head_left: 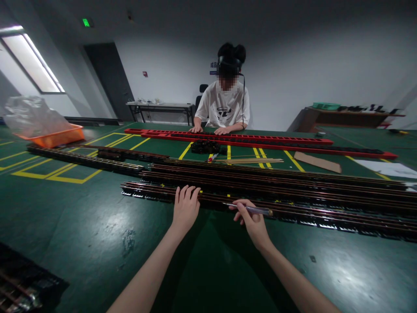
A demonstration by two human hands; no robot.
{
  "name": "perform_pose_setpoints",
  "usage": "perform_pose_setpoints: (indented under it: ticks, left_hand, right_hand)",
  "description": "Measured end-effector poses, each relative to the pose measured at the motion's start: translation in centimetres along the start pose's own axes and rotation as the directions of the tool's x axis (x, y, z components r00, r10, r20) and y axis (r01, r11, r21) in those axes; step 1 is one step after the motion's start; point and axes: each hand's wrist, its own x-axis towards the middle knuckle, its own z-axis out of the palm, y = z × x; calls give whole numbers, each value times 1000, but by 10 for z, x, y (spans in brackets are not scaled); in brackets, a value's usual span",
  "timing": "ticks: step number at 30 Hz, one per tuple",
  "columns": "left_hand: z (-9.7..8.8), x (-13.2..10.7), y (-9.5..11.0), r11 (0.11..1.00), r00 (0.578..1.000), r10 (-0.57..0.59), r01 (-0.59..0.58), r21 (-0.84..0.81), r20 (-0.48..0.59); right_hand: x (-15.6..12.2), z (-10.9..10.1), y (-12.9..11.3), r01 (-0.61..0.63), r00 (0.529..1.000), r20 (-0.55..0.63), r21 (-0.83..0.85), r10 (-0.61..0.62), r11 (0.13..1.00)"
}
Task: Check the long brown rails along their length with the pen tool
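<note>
My left hand [185,207] lies flat, fingers stretched out, on the nearest of several long dark rails [293,204] that run across the green table [97,226]. My right hand [252,219] is closed in a pinch on a thin silver tool [252,210], which lies along the same rail and points right. Both hands are at the near edge of the rail stack.
Across the table a person in a white shirt [224,108] rests both hands on long red rails [260,141]. An orange bin [54,135] with clear plastic stands far left. Thin wooden sticks [250,161], a cardboard strip [317,162] and paper [384,167] lie beyond the rails.
</note>
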Motion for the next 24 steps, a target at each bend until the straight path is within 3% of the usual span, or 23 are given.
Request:
perform_pose_setpoints:
  ticks: [4,24]
  left_hand:
    - [0,0,0,1000,1000,2,-2,16,9]
    - [2,0,-2,1000,1000,11,-11,-4,-3]
  right_hand:
    - [-1,1,0,28,999,-39,18,-27,999]
    - [-1,2,-3,23,1000,1,-20,-23,1000]
